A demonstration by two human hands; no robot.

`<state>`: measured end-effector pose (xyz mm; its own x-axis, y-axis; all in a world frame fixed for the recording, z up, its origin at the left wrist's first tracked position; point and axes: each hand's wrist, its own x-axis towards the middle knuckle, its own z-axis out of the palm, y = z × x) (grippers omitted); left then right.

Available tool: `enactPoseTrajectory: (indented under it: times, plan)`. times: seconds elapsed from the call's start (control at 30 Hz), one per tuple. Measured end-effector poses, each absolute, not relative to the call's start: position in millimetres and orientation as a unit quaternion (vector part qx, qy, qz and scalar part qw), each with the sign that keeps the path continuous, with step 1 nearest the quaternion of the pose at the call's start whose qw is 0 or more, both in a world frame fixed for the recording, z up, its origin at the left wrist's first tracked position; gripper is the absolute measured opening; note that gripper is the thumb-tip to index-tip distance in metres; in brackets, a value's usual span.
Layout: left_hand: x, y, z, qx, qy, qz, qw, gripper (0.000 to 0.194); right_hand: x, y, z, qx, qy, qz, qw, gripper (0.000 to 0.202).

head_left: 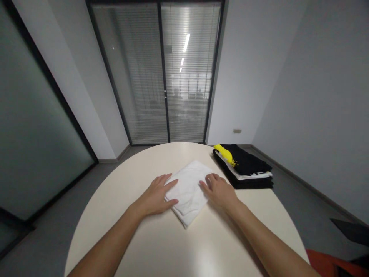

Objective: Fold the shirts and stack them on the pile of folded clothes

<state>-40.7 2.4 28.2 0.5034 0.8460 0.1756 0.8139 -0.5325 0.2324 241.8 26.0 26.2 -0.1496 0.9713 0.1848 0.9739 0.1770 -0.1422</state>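
Note:
A white folded cloth [190, 188], seemingly a garment folded into a thick rectangle, lies at an angle on the table, its layers showing along the near left edge. My left hand [157, 194] rests at its left side, fingers spread, with fingertips on the cloth's edge. Over the right edge, my right hand [220, 190] touches the fabric with its fingers bent but apart; the undersides of those fingers are hidden. Slight wrinkles cross the cloth between both hands.
A stack of folded black and white clothes [245, 165], with a yellow patch on top, sits at the right rim of the round pale table [129, 238]. A red chair [325, 263] stands at the lower right. Glass doors with blinds [187, 115] are behind.

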Motion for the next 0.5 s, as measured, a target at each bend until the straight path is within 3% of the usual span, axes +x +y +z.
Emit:
enactPoseTrajectory:
  times: [0.07,0.33,0.43,0.5]
  plan:
    - [-44,5,22,0.861,0.485,0.131,0.085,0.071,240,25,17,-0.622,-0.774,0.018,0.119,0.047]
    - [-25,-7,47,0.841,0.489,0.174,0.151,0.031,287,63,-1,-0.518,-0.815,0.205,0.160,0.076]
    - [-23,-5,39,0.849,0.468,0.212,0.121,0.032,286,61,6,-0.529,-0.811,0.160,0.190,0.066]
    - [-24,-2,28,0.866,0.441,0.210,0.107,0.049,277,55,9,-0.556,-0.792,0.153,0.203,0.063]
